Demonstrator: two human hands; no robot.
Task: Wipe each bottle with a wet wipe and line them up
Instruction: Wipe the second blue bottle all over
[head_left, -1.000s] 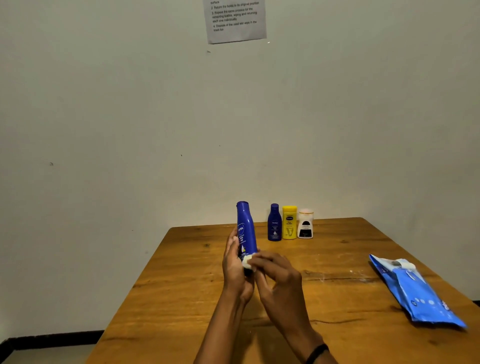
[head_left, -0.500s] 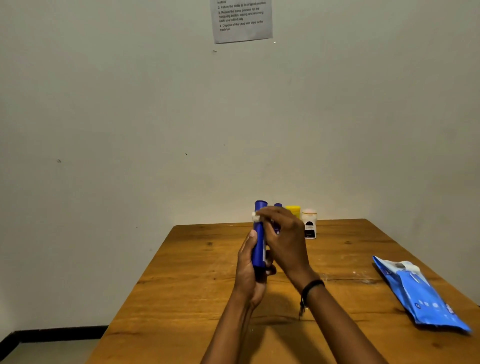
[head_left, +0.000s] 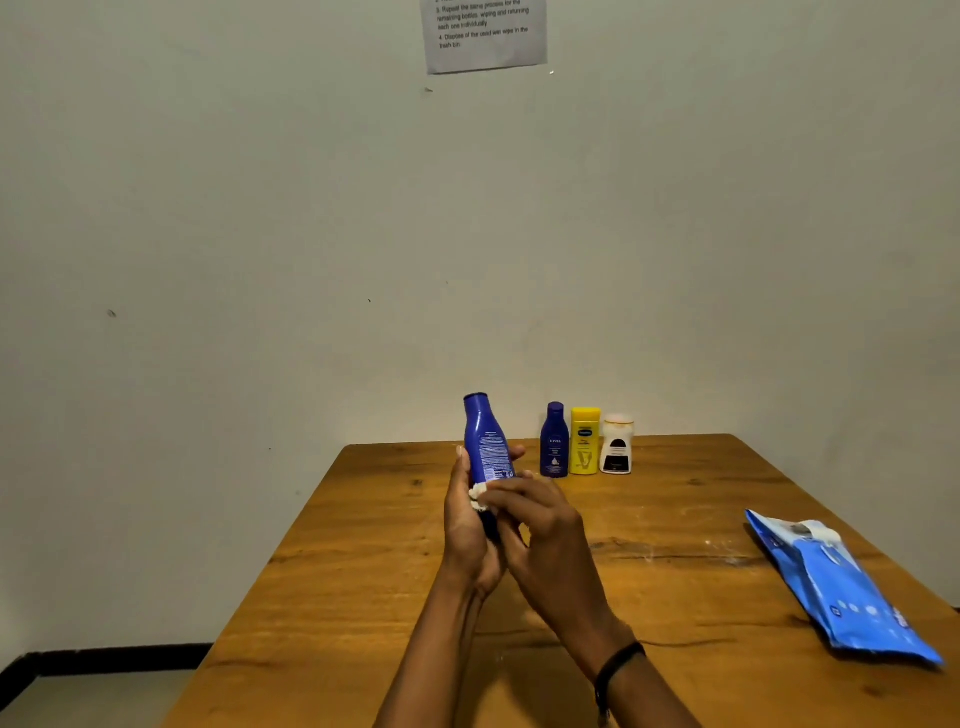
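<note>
- Your left hand (head_left: 470, 535) gripped the tall blue bottle (head_left: 485, 441) — smooth glossy plastic, waisted, fine-print back label facing you — held slightly tilted above the middle of the wooden table (head_left: 675, 545).
- Your right hand (head_left: 545, 540) pinched a crumpled white wet wipe (head_left: 477, 493) against the bottle's lower body, so both hands met there.
- Four bottles in all: three stood in a row at the table's far edge — small blue bottle (head_left: 554, 441), yellow bottle (head_left: 585, 441), white bottle (head_left: 616, 447).
- One crinkled blue wipe pack (head_left: 841, 587) lay on the table's right side.
</note>
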